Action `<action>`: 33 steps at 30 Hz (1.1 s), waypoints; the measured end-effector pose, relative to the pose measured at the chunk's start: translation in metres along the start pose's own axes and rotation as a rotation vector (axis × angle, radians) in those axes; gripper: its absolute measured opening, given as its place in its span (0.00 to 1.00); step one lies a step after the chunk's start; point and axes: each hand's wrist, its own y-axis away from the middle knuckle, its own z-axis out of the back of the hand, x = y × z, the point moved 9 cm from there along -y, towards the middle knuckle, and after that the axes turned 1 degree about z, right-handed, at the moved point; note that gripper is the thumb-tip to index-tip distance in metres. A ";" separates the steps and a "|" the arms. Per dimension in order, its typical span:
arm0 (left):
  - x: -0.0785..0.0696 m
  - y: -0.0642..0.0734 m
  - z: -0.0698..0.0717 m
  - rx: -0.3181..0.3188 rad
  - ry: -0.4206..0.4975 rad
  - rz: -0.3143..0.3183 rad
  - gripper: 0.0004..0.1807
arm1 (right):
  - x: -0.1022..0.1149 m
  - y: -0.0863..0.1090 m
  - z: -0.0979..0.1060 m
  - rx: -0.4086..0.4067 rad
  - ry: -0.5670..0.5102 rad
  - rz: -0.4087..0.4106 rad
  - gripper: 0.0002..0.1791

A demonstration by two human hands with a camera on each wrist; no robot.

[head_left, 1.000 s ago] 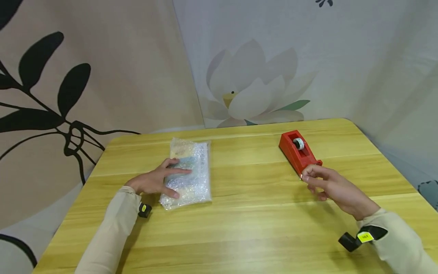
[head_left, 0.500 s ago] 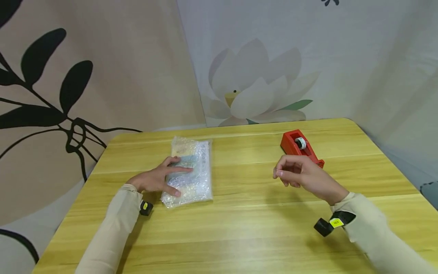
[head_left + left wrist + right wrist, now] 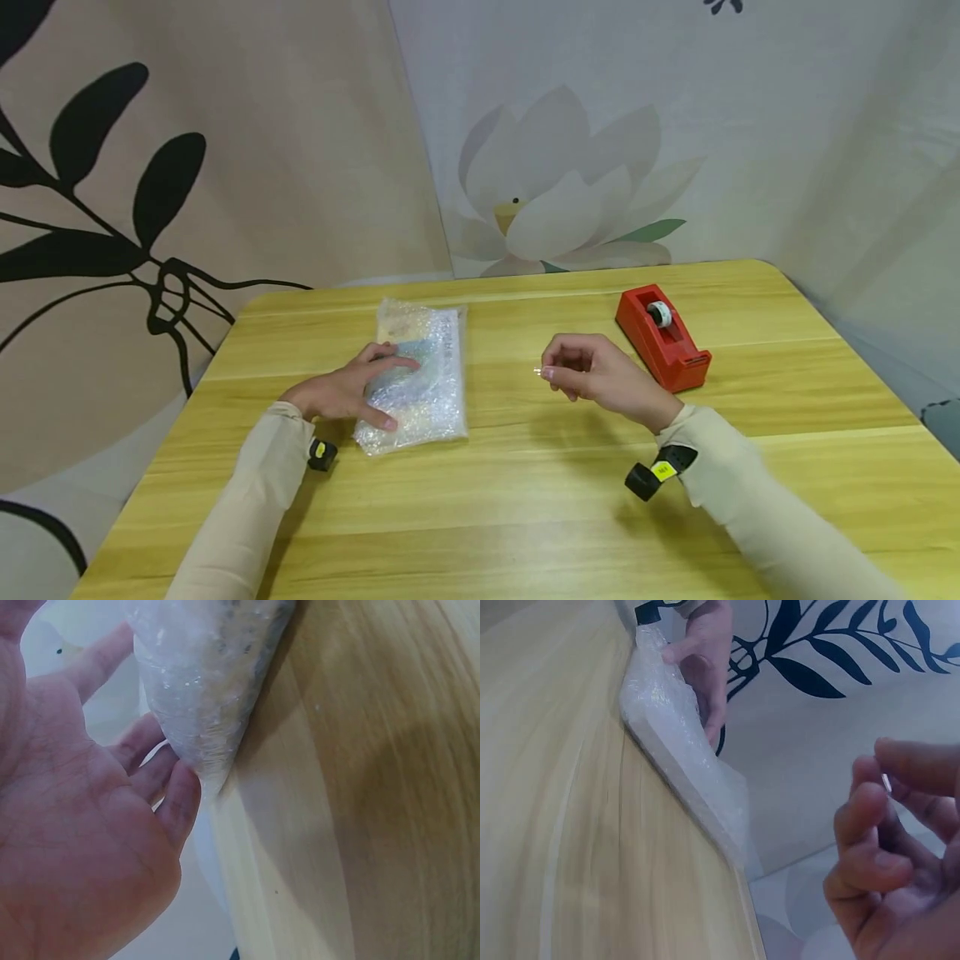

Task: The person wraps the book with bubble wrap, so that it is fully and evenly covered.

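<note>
A flat package in bubble wrap (image 3: 431,400) lies on the left part of the table. My left hand (image 3: 341,390) rests on its left side with fingers spread; the left wrist view shows the fingertips against the wrap (image 3: 210,682). Between thumb and forefinger my right hand (image 3: 600,375) pinches a small piece of clear tape (image 3: 537,372), held above the table to the right of the package. In the right wrist view only a thin bright edge of the tape (image 3: 886,784) shows. Behind the right hand stands a red tape dispenser (image 3: 667,342) with a roll in it.
The wooden table (image 3: 465,517) has a rounded far right corner, with its back edge close to a printed curtain (image 3: 570,167). Each wrist carries a black camera on its strap, over a light sleeve (image 3: 757,492).
My right hand has moved left from the front end of the tape dispenser toward the package, carrying the piece of tape. The left hand has stayed on the package.
</note>
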 end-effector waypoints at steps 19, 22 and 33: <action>0.000 0.001 -0.003 0.034 0.043 0.048 0.24 | -0.013 -0.070 -0.061 -0.002 -0.112 0.022 0.07; -0.001 0.000 -0.003 0.034 0.036 0.051 0.23 | -0.014 -0.077 -0.068 -0.002 -0.133 0.017 0.06; -0.001 0.000 -0.002 0.027 0.061 0.056 0.25 | -0.017 -0.099 -0.085 -0.025 -0.165 -0.016 0.03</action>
